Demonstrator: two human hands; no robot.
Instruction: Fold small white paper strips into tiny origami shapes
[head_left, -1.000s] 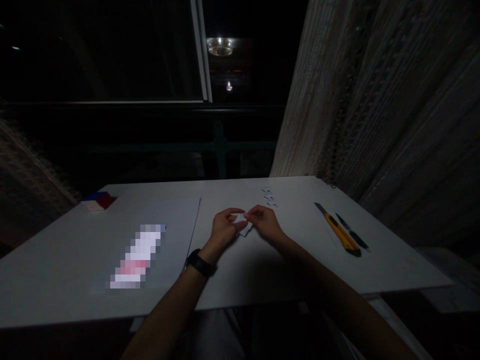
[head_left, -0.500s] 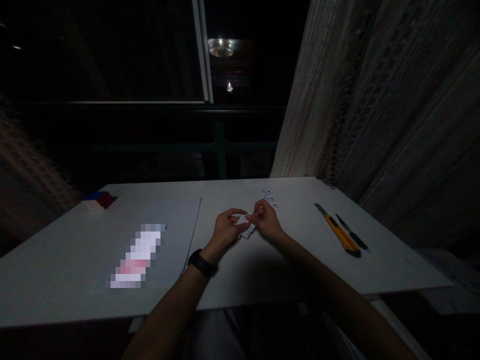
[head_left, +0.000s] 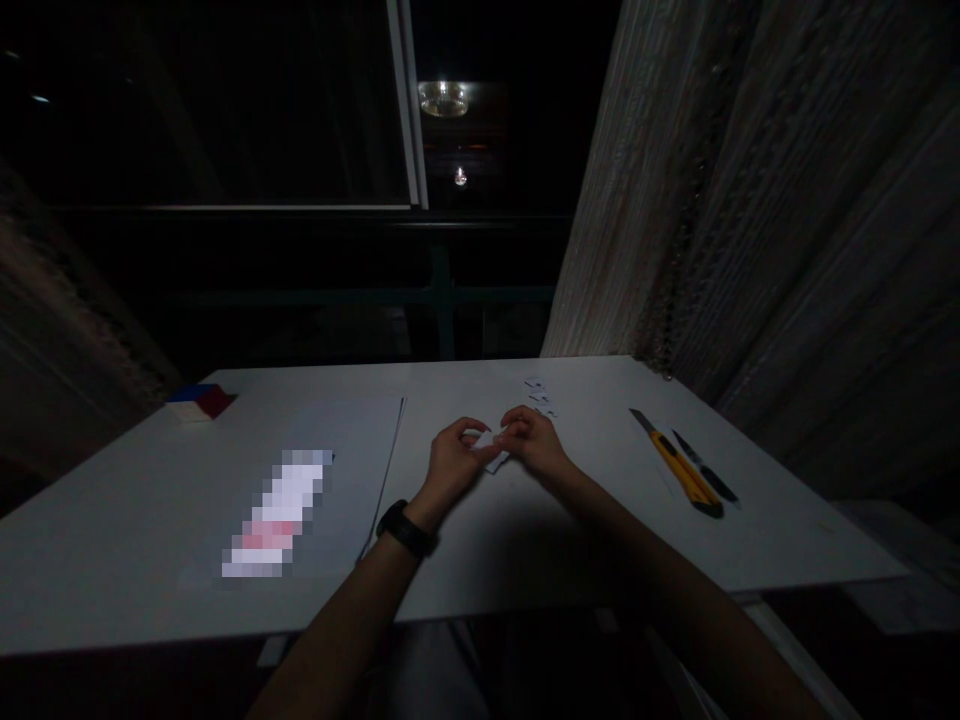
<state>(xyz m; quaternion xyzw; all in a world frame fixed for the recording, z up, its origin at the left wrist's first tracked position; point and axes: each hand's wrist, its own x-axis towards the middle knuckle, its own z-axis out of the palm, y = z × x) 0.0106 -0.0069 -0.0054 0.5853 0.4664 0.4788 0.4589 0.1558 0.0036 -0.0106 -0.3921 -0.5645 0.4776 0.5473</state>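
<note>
Both of my hands meet over the middle of a white table (head_left: 525, 540) in dim light. My left hand (head_left: 450, 462), with a black watch on the wrist, pinches a small white paper piece (head_left: 491, 452) from the left. My right hand (head_left: 532, 440) pinches the same piece from the right, fingers curled. The piece sits just above the table between my fingertips. A few more small white paper bits (head_left: 538, 395) lie just beyond my right hand.
A yellow utility knife (head_left: 679, 465) and a dark pen (head_left: 705, 467) lie at the right. A large white sheet (head_left: 352, 450) covers the left half of the table. A red and blue block (head_left: 196, 400) sits at the far left corner. Curtains hang on the right.
My hands have drawn slightly closer together on the paper piece and the fingers have shifted their pinch. Everything else on the table stays put.
</note>
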